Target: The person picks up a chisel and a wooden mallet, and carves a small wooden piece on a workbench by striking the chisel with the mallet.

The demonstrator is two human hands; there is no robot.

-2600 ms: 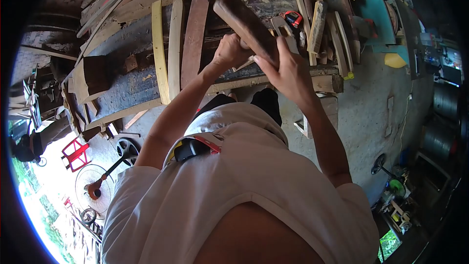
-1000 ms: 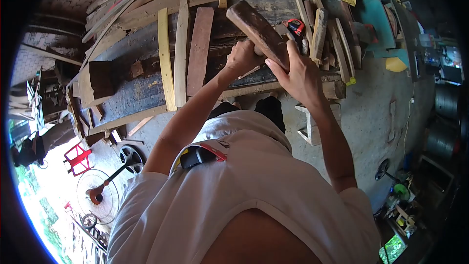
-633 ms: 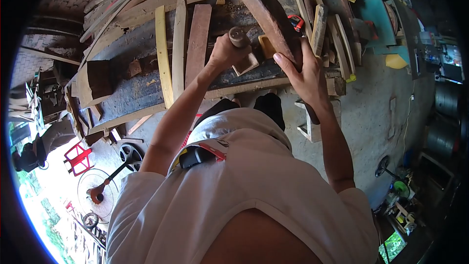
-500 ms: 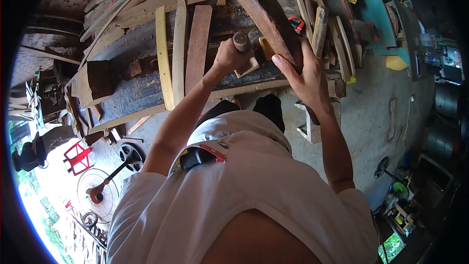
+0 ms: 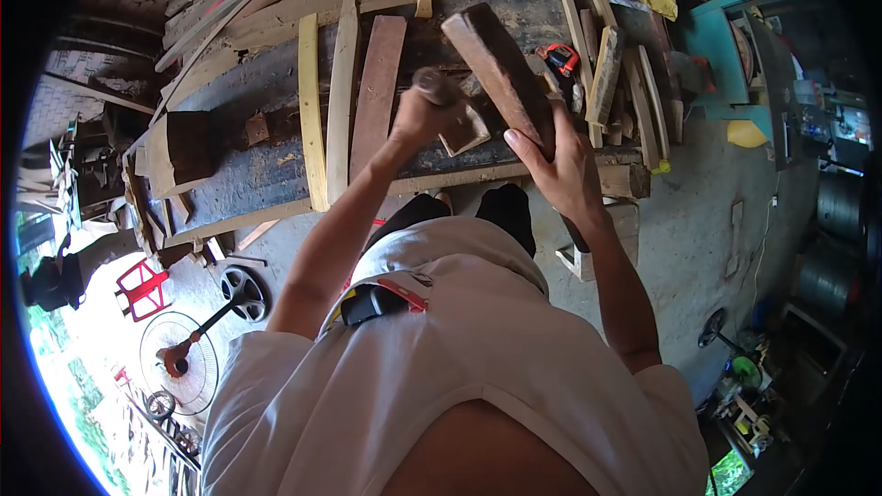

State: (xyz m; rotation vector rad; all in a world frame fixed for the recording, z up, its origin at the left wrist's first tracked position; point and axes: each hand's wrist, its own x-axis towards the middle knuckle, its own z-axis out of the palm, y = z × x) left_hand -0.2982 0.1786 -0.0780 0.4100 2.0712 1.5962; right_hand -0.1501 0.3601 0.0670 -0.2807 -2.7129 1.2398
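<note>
Left fingers (image 5: 423, 119) curl round a blurred tool (image 5: 435, 85); right fingers (image 5: 563, 131), partly hidden, clasp a wooden block (image 5: 501, 72).

Reaching forward with bare left arm (image 5: 338, 230) and right arm (image 5: 627, 285), both slanting inward; clenching left hand (image 5: 424, 118) in a fist, slightly blurred and farther forward; gripping with right hand (image 5: 565, 170), thumb (image 5: 520, 142) on the inner side, opposite fingers (image 5: 561, 124); holding the two hands well apart.

Three boards (image 5: 343, 83) lie left of the block (image 5: 503, 73).
</note>
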